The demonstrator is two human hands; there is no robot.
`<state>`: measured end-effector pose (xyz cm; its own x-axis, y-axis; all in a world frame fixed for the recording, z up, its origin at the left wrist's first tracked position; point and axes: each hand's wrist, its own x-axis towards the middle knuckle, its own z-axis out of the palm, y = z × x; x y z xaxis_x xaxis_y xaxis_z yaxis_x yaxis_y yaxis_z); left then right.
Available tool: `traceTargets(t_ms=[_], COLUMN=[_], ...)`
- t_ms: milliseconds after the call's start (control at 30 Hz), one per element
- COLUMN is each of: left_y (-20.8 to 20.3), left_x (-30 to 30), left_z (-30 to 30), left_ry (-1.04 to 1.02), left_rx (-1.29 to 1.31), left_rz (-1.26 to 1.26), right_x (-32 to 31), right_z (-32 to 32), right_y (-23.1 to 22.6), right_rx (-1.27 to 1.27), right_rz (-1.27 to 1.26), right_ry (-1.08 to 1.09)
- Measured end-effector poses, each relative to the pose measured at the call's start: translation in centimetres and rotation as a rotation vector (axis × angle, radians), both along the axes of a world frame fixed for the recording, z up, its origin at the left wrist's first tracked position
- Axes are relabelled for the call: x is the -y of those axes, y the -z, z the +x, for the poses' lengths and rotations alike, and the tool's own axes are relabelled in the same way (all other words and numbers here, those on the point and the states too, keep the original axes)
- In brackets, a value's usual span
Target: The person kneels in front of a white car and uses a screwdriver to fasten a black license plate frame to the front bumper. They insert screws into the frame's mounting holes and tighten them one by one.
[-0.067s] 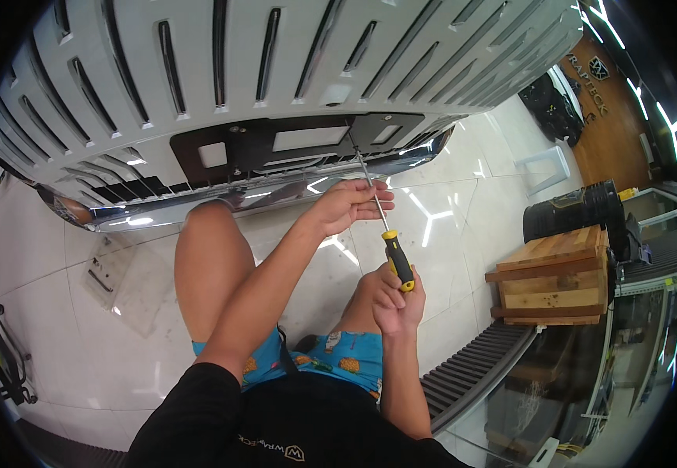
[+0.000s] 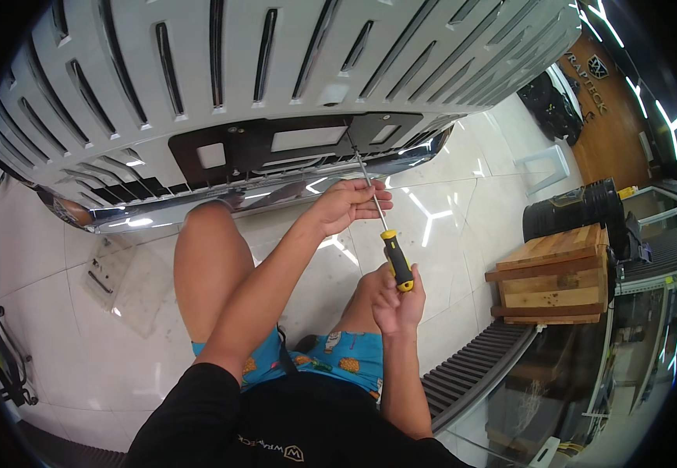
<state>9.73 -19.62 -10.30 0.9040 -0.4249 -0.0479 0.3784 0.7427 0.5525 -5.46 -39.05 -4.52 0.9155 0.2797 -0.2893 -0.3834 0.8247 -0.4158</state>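
Up against the black bracket plate (image 2: 276, 144) on the white slatted grille (image 2: 198, 70), the tip of a screwdriver (image 2: 377, 210) meets the plate's right end, its shaft slanting down and away from it. Below the plate, the left hand (image 2: 348, 204) pinches the thin metal shaft between its fingertips, seemingly to steady the tip on a fastener too small to make out. Farther below, the right hand (image 2: 397, 300) is clenched around the yellow-and-black handle, placed to turn it. A chrome trim strip (image 2: 198, 209) runs just under the plate, and a wooden crate (image 2: 556, 277) sits well to its lower right
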Motion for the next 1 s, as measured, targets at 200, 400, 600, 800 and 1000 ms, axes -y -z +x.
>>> traceTargets(t_ms=[200, 400, 600, 800, 1000], left_y=[0.1, -0.3, -0.5, -0.6, -0.6], left_x=[0.0, -0.1, 0.1, -0.3, -0.3], left_z=[0.2, 0.2, 0.2, 0.5, 0.5], left_ry=[-0.042, -0.081, -0.110, -0.113, -0.155], left_rx=[0.021, -0.039, -0.041, -0.056, -0.064], left_rz=[0.102, 0.170, 0.196, 0.250, 0.301], right_x=[-0.9, 0.1, 1.2, -0.6, -0.7], right_z=[0.0, -1.2, -0.8, -2.5, -1.9], right_y=[0.5, 1.6, 2.0, 1.3, 0.3], right_rx=[0.681, 0.198, 0.287, 0.411, -0.055], right_rz=[-1.604, -1.078, -0.548, -1.445, -0.333], right_ry=[0.362, 0.091, -0.095, 0.322, 0.125])
